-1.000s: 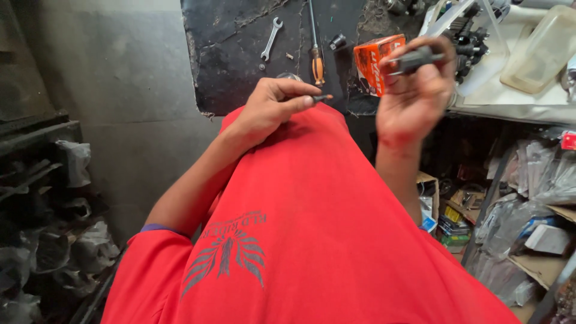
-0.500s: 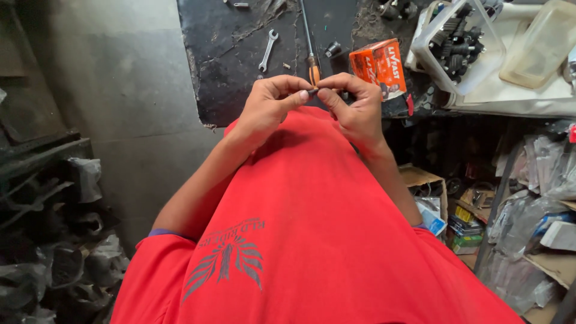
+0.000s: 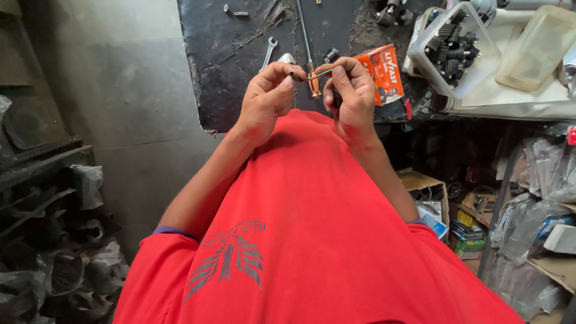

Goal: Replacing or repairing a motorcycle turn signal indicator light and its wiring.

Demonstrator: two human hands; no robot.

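A: Biggest thing first?

B: Red shirt (image 3: 312, 228), filled the near half of the view, grey winged print low on the left. Beyond it the black, scuffed workbench (image 3: 240, 66), far centre.

A: Right side?

B: White shelf (image 3: 516, 105) at far right w/ two clear plastic tubs: one (image 3: 451, 47) full of small dark parts, the other (image 3: 540, 39) yellowish, contents unclear. Under the shelf, a brown carton (image 3: 423, 183) & bagged goods, near right. Left side: dark racks w/ grey bags.

A: Packages on the bench?

B: One small orange box (image 3: 384, 71), rectangular, white panel on its face, lying tilted just right of the right hand (image 3: 351, 99).

A: Tools?

B: Silver spanner (image 3: 268, 51) far of the left hand (image 3: 267, 99); long screwdriver (image 3: 309, 57) w/ an orange handle between both hands.

A: Hands?

B: Both raised over the bench edge, close together, not touching. Left pinched thumb & forefinger on the dark end of a thin green wire (image 3: 318, 74). Right was closed on the wire's other end, fingers curled in.

A: Wire's place?

B: Stretched between the two hands, in the air above the screwdriver handle.
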